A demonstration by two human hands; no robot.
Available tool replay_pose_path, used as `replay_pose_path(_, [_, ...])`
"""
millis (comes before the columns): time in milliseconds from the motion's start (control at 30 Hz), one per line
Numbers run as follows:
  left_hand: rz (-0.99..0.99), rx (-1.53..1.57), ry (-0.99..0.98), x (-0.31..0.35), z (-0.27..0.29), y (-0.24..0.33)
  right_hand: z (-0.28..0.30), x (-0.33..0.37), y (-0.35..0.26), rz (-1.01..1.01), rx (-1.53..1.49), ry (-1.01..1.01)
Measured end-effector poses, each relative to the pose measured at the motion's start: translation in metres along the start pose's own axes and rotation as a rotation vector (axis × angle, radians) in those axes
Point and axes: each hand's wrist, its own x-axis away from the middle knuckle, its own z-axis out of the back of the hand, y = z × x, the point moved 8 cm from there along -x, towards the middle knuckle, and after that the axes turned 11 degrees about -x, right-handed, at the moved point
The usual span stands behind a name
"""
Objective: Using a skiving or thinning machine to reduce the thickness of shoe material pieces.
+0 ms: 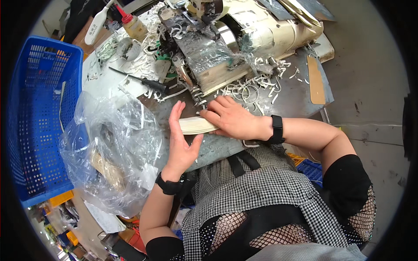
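A curved stack of thin cream strips (194, 125) lies between my hands, just in front of the bench machine (222, 56). My right hand (235, 118) grips its right end, fingers over the top. At the other end, my left hand (179, 141) rests its palm side against the stack, with the fingers straight and the thumb held apart. The machine has a cream body and a plate covered in clear plastic film. Part of the stack is hidden under my right hand.
White offcut curls (257, 89) litter the bench. A black-handled screwdriver (153, 85), a tape roll (129, 48) and a red-capped bottle (134, 27) lie at the back left. A clear plastic bag (117, 152) hangs at left beside a blue crate (43, 122). Brown cardboard (316, 80) lies right.
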Motion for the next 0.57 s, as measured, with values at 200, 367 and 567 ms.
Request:
replay_pose_path(200, [0.032, 0.064, -0.109, -0.016, 0.037, 0.022, 0.019, 0.001, -0.006, 0.006, -0.068, -0.037])
replay_pose_path(367, [0.171, -0.013, 0.052, -0.069, 0.111, 0.000, -0.001, 0.008, 0.004, 0.050, 0.062, -0.112])
replay_pose_path(567, [0.101, -0.582, 0.244, -0.137, 0.162, -0.051, 0.028, 0.011, -0.012, 0.017, -0.126, -0.146])
